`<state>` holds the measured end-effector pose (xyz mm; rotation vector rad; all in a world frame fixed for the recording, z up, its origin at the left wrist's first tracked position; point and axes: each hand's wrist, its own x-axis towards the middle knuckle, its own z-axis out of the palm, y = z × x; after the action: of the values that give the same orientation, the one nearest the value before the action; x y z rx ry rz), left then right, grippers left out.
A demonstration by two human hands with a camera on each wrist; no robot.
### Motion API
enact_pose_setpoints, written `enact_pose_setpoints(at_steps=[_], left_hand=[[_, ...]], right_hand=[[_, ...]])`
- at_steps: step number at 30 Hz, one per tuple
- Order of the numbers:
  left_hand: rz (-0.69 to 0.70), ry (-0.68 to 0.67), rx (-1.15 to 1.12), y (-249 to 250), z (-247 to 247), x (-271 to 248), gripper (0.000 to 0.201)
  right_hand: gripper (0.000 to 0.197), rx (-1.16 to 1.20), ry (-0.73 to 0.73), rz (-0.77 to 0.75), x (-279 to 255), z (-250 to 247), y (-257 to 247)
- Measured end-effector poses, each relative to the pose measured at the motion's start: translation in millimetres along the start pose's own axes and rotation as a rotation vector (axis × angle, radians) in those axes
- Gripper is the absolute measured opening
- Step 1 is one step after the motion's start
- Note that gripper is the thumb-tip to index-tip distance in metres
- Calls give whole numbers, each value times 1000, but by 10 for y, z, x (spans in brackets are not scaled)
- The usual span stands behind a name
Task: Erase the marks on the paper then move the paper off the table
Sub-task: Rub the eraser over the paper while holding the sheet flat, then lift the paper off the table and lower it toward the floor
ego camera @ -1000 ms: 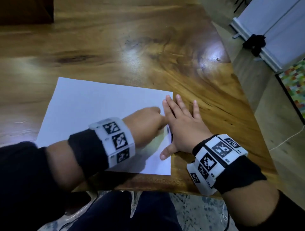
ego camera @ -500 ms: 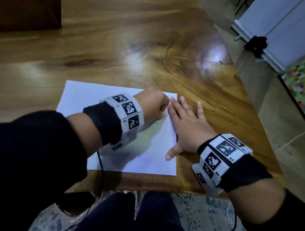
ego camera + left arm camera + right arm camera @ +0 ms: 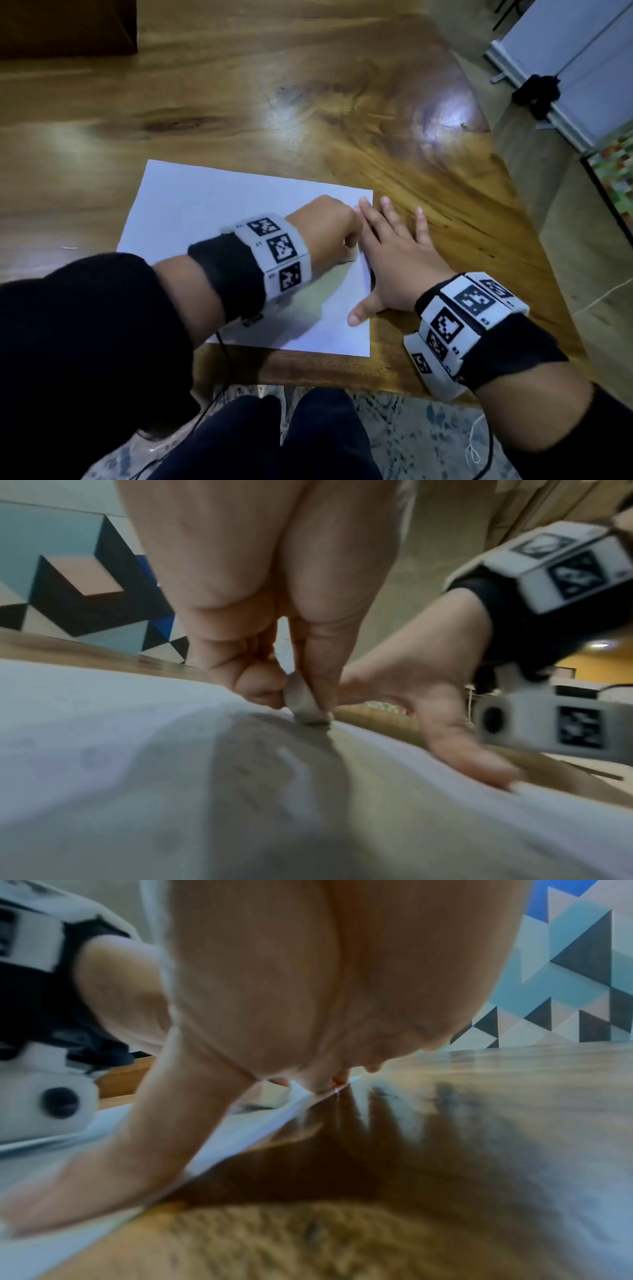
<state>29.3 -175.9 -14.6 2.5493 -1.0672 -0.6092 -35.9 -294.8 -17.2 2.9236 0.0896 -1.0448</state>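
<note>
A white sheet of paper (image 3: 191,212) lies on the wooden table (image 3: 308,102) near its front edge. My left hand (image 3: 325,226) pinches a small whitish eraser (image 3: 304,704) and presses its tip onto the paper close to the sheet's right edge. In the head view the eraser is mostly hidden under the fist. My right hand (image 3: 394,250) lies flat with fingers spread, straddling the paper's right edge (image 3: 240,1137); its thumb (image 3: 359,313) rests on the sheet and the other fingers reach onto the wood. Faint grey marks show on the paper (image 3: 103,750) in the left wrist view.
The table's right edge (image 3: 507,192) drops to a tiled floor with a black object (image 3: 537,92) beside a white panel. A dark box (image 3: 68,27) sits at the far left corner. My legs (image 3: 274,442) are below the front edge.
My left hand with the eraser has shifted up along the paper's right edge, first away from me then slightly back. The right hand has stayed flat on the edge.
</note>
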Motion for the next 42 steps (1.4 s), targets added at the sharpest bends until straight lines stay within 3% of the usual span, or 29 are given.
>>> enact_pose_setpoints(at_steps=[6, 8, 10, 12, 14, 16, 17, 19, 24, 30, 33, 38, 42], left_hand=[[177, -318, 9, 46, 225, -596, 15], [160, -270, 3, -38, 193, -522, 13], [101, -110, 4, -127, 147, -386, 14], [98, -46, -4, -175, 160, -370, 13], [158, -169, 15, -171, 203, -482, 11], [148, -326, -9, -204, 179, -584, 12], [129, -340, -12, -262, 102, -566, 14], [19, -216, -54, -450, -156, -411, 13], [-317, 271, -296, -929, -818, 183, 15], [-417, 211, -1, -1132, -740, 370, 27], [-530, 296, 33, -1237, -755, 20, 36], [-672, 384, 46, -1376, -271, -1288, 43], [-669, 172, 43, -1212, 474, -1994, 63]], right_hand=[[150, 11, -4, -3, -1, 7, 4], [150, 15, -11, 0, -5, 6, 4], [150, 18, -22, 5, -3, 1, 0], [150, 16, -24, 6, -1, -1, -2], [150, 12, -26, 7, -1, -5, -1], [150, 16, -23, 8, -4, -4, -2], [150, 16, -20, 10, -8, -5, -2], [150, 15, -19, 12, -10, -7, -7], [151, -3, -33, 10, -9, -15, -10], [152, -7, -30, -10, 8, -11, 8], [151, -3, -19, -37, 8, -11, 12], [150, -18, 2, -98, 19, -5, 28], [148, -25, -6, -188, 26, -27, 16]])
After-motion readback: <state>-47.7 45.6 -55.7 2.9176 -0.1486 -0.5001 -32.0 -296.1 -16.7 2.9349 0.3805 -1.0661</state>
